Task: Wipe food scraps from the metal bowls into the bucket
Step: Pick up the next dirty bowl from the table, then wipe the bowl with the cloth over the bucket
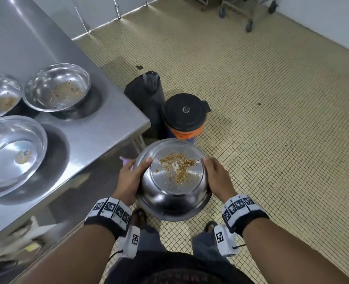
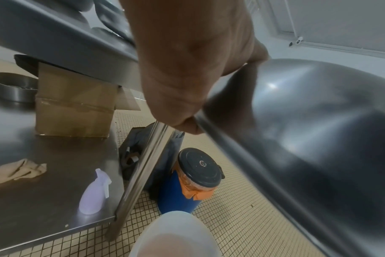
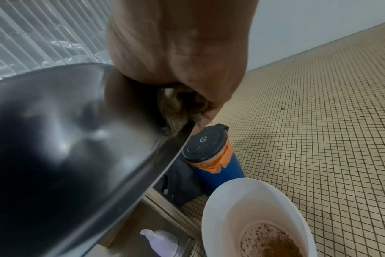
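I hold a metal bowl (image 1: 173, 177) over the tiled floor, tilted away from me, with golden food scraps (image 1: 179, 167) stuck to its inside. My left hand (image 1: 131, 175) grips its left rim, thumb inside. My right hand (image 1: 216, 177) grips the right rim. In the right wrist view a crumpled brownish cloth (image 3: 180, 107) is bunched between that hand's fingers and the rim. A white bucket (image 3: 231, 200) with brown scraps (image 3: 273, 241) in its bottom stands below the bowl (image 3: 55, 139). The bucket (image 2: 176, 231) also shows in the left wrist view; in the head view the bowl hides it.
On the steel table (image 1: 108, 124) to my left sit three more bowls (image 1: 58, 87), (image 1: 0, 95), (image 1: 11, 150), each with residue. A blue container with a black lid (image 1: 183, 114) and a black bag (image 1: 147, 91) stand on the floor. The lower shelf holds a spray bottle (image 2: 94, 193), a rag (image 2: 15, 171) and a cardboard box (image 2: 75, 104).
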Demonstrator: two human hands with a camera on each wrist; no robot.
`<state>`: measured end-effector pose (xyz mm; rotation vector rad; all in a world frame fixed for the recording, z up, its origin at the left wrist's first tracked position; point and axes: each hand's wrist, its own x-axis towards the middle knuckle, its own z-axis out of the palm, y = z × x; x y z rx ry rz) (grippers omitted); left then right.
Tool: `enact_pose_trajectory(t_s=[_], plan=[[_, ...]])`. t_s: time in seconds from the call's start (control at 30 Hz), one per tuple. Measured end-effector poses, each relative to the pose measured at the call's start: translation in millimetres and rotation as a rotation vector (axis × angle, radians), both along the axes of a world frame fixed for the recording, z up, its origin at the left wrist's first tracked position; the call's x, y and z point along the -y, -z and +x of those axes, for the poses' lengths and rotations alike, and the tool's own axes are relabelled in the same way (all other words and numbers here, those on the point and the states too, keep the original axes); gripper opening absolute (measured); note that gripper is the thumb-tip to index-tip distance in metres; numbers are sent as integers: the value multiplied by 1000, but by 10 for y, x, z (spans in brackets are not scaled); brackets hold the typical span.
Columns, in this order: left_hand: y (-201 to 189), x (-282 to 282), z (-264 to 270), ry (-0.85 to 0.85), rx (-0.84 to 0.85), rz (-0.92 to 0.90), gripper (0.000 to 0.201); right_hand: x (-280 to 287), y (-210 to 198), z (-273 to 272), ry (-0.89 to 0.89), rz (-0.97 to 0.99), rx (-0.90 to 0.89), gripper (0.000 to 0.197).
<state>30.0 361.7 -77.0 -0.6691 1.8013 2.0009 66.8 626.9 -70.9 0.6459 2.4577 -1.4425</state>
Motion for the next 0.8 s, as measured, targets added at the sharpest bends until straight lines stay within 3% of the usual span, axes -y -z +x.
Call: enact_pose_trajectory(t_s=[0.2,0.33,0.53,0.67,0.8], plan=[[20,-174,88,-30,23,-71,79,-253,142,-35,-28,129,28,48],[-60,-239,60,1,16,-163,64,-402,158,-4,63,170,65,46],[-157,-340,-33,37,2,-293,36,-502,52,19,239,46,120,48],[-86,-296,-113,38,-6,-384,52,-514,142,5,270,-83,124,53],[-14,-211,-170,42,25,-488,79,-502,260,47,293,-275,144,26]])
